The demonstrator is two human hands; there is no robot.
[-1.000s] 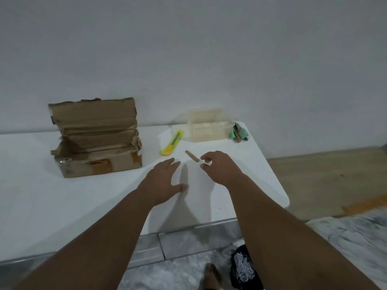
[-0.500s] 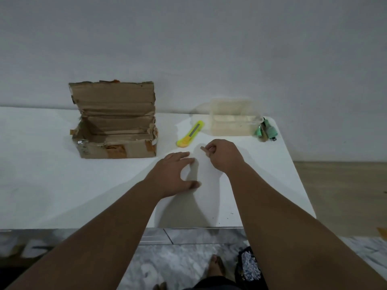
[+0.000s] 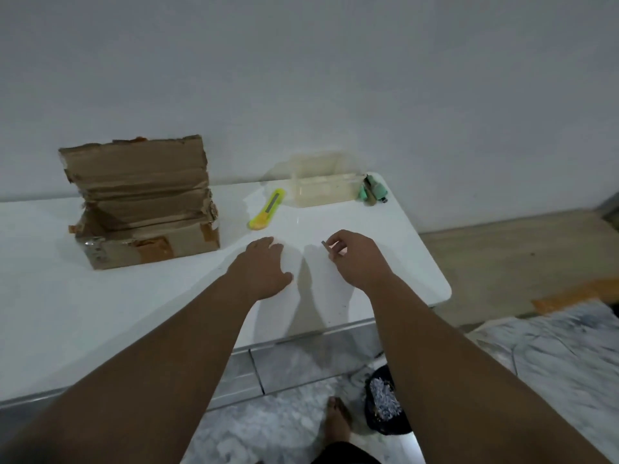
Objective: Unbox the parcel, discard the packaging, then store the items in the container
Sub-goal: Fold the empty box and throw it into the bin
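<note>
A torn cardboard parcel box (image 3: pixel 140 212) stands open at the left of the white table (image 3: pixel 67 313). A clear plastic container (image 3: pixel 323 189) sits at the back right, with small green items (image 3: pixel 373 192) beside it. My right hand (image 3: pixel 355 259) pinches a small brown strip (image 3: pixel 326 246) between thumb and fingers just above the table. My left hand (image 3: pixel 264 266) rests flat on the tabletop, fingers apart, holding nothing.
A yellow utility knife (image 3: pixel 268 214) lies between the box and the container. On the floor below the table's right end stands a black bag (image 3: pixel 385 406) with shredded paper in it. My bare foot (image 3: pixel 338 420) is beside it. The table's right edge lies close to my right hand.
My right hand has picked the small brown strip off the table and drawn it back towards me. My left hand stays flat on the table. The camera has shifted.
</note>
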